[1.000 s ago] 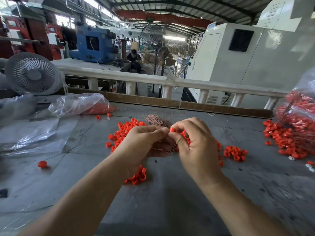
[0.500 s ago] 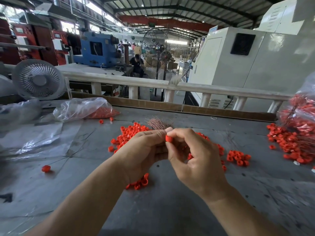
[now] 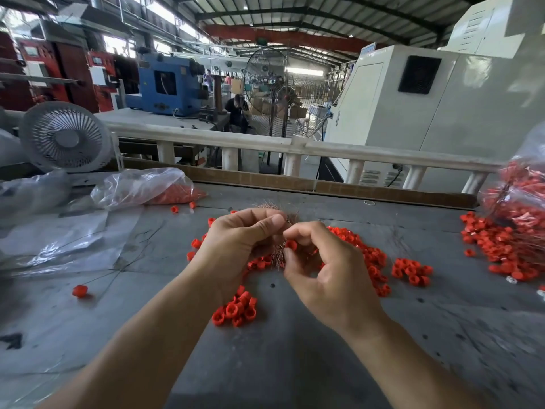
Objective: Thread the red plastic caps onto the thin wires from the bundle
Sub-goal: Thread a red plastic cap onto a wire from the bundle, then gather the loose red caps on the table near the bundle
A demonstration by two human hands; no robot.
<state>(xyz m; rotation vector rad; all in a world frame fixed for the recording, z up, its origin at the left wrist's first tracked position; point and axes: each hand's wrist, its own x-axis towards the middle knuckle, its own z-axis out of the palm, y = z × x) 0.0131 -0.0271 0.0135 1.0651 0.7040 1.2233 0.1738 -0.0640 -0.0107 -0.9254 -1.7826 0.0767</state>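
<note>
The left hand [image 3: 236, 243] is curled around the bundle of thin wires [image 3: 277, 255]; the wire tips come out above the fist and the lower ends show below the thumb. The right hand [image 3: 327, 270] meets it at the fingertips. Its forefinger and thumb are bent, and one red cap [image 3: 292, 245] sits between them, held in a pinch, just beside the wires. I cannot tell if a wire already goes through this cap.

Under and behind both hands many loose red caps [image 3: 373, 256] lie on the grey table [image 3: 295, 364]. A small heap of caps [image 3: 236, 309] lies below the left wrist, and another small group [image 3: 411, 270] lies to the right of the right hand. On the left, one cap on a wire [image 3: 79, 290] lies alone on the table. A clear plastic bag [image 3: 141, 185] with red caps rests further back on the left, near a white table fan [image 3: 65, 137]. At the right edge a second bag [image 3: 522, 190] spills more caps onto the table.
</note>
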